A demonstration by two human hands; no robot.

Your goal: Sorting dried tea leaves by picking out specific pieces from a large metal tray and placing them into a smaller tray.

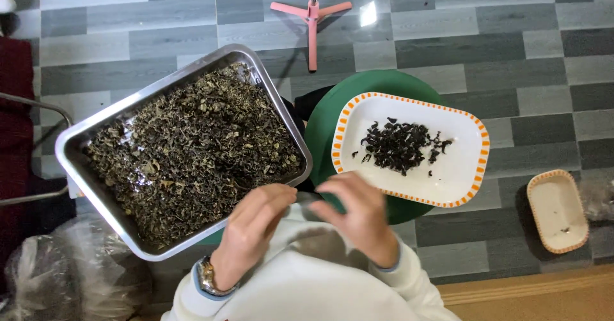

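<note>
Fungus piece (pixel 308 198) between pinching hands (pixel 307 222)

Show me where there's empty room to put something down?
The white orange-rimmed plate is bare around its small dark pile, widest along its right and near edges. The small empty dish is free too. The metal tray is full of dried pieces.

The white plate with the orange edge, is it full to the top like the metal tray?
No, the white plate has only a small dark pile in its middle, while the metal tray is covered nearly edge to edge.
</note>
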